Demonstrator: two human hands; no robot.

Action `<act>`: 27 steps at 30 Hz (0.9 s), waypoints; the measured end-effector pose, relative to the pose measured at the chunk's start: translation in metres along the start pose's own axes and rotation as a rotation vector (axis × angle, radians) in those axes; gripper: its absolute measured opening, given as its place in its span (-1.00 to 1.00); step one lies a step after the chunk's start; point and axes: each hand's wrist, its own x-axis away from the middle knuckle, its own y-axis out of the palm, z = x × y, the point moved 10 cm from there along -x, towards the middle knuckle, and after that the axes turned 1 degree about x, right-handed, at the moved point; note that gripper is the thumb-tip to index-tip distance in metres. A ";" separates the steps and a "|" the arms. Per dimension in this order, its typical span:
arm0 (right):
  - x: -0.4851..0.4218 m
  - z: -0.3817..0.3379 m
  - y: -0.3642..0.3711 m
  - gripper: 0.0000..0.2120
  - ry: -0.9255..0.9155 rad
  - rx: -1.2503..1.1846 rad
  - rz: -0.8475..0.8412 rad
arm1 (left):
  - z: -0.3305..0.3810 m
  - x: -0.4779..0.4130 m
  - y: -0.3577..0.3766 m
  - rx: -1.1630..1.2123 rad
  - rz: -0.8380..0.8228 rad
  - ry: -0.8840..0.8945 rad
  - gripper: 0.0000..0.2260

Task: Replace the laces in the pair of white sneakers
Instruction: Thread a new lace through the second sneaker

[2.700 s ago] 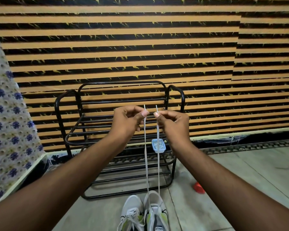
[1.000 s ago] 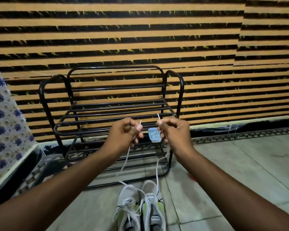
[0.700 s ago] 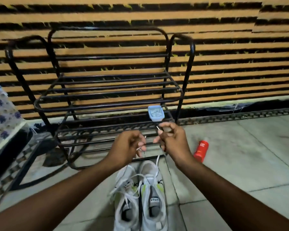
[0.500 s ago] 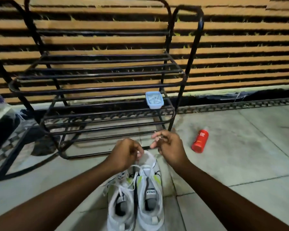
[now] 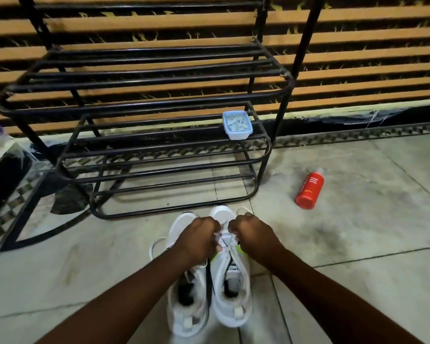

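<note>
I see a striped wall (image 5: 358, 45) at the back and a tiled floor (image 5: 358, 244) below it. One black rack (image 5: 159, 100) stands against the wall, three barred tiers in view, top cut off by the frame.

Two bare forearms come in from the bottom edge and converge at centre. Left hand (image 5: 199, 237) and right hand (image 5: 253, 234) are both fisted, knuckles up, side by side and almost touching, low over the shoes. Fingers of each are curled tight, pinching the white lace (image 5: 219, 238) that runs between the fists. I can't tell which eyelet it sits in; the fingertips are hidden.

Two white sneakers (image 5: 209, 306) on the floor just in front of the rack, side by side and touching, toes toward the rack. The hands work over the front of the right sneaker (image 5: 233, 294). The left sneaker (image 5: 189, 314) has a loose lace loop lying off its outer side.

One red bottle (image 5: 309, 191) lies on its side on the floor, right of the rack, well apart from the shoes.

One small blue box (image 5: 237, 124) sits on the middle tier at its right end, lid off, with small pale bits inside.
</note>
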 end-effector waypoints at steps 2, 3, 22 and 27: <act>-0.001 0.000 0.002 -0.74 -0.008 0.035 -0.010 | 0.003 -0.002 0.007 -0.063 -0.017 0.014 -0.71; -0.001 0.001 0.004 -0.75 -0.009 0.055 -0.014 | 0.005 -0.003 0.008 -0.130 -0.020 0.028 -0.68; 0.000 0.003 0.005 -0.69 -0.058 0.162 -0.058 | 0.007 -0.005 0.013 -0.295 0.035 0.066 -0.69; -0.002 0.001 0.005 -0.68 -0.096 0.205 -0.071 | 0.007 -0.006 0.012 -0.300 0.028 0.058 -0.68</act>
